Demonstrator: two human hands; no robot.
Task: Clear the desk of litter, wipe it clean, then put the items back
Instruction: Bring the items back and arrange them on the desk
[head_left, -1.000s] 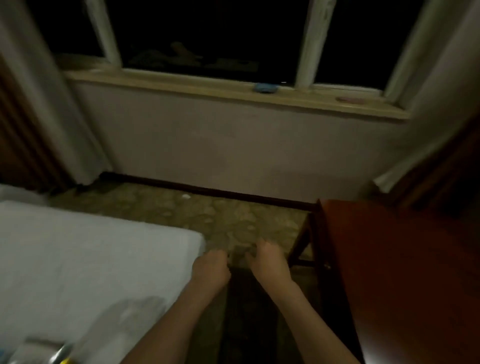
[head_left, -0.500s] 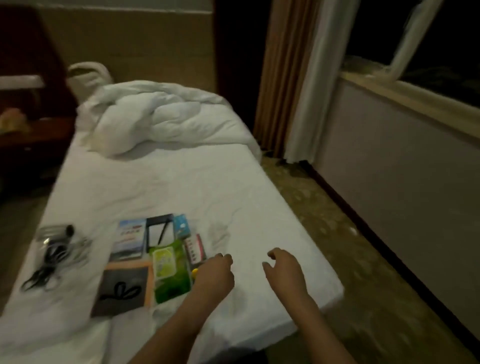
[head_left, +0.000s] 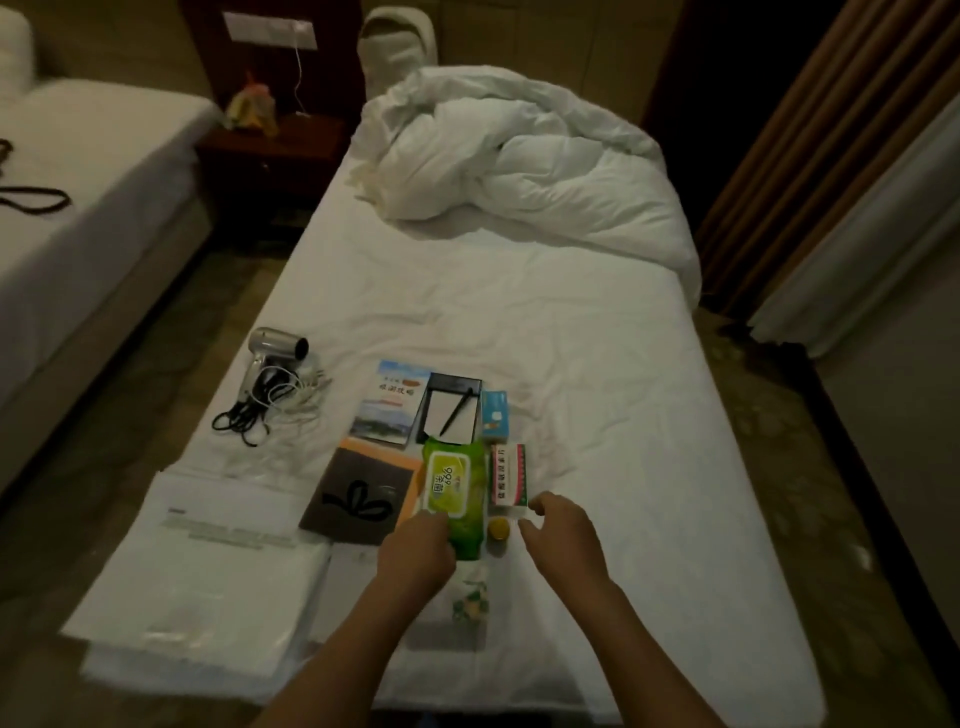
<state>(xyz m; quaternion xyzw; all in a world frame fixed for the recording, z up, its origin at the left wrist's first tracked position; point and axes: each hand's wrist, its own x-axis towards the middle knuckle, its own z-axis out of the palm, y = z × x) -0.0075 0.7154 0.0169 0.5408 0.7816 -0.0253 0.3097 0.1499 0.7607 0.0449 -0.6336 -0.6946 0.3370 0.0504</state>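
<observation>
A white-sheeted bed (head_left: 545, 338) is seen from its foot end, with the cleared items laid out on the sheet toward the near left corner. A green plastic pack of wet wipes with a yellow-green lid label (head_left: 451, 493) lies near the foot edge, and the left hand (head_left: 415, 551) is laid over its near end, fingers curled down onto the wrapper; whether the pack is actually gripped cannot be told. The right hand (head_left: 563, 535) is held just beside it, with fingers and thumb loosely curled and parted, and nothing is held in it. Its fingertips are at the near end of a white, red and green medicine box (head_left: 508, 475); contact cannot be confirmed. A small yellow round cap (head_left: 499, 529) is seen between the two hands.

To the left of the wipes, a dark brown folder with a black bow motif (head_left: 358, 493) is set on an orange sheet. Beyond it, a landscape-printed brochure (head_left: 392, 402), a black-backed notepad with a black pen (head_left: 451, 410) and a small blue carton (head_left: 494, 415) are lined up side by side. A silver hair dryer with coiled cords (head_left: 270, 364) lies toward the left edge. Folded white cloth in clear wrapping (head_left: 208, 571) occupies the near left corner. A rumpled white duvet (head_left: 519, 156) is heaped at the far end.
</observation>
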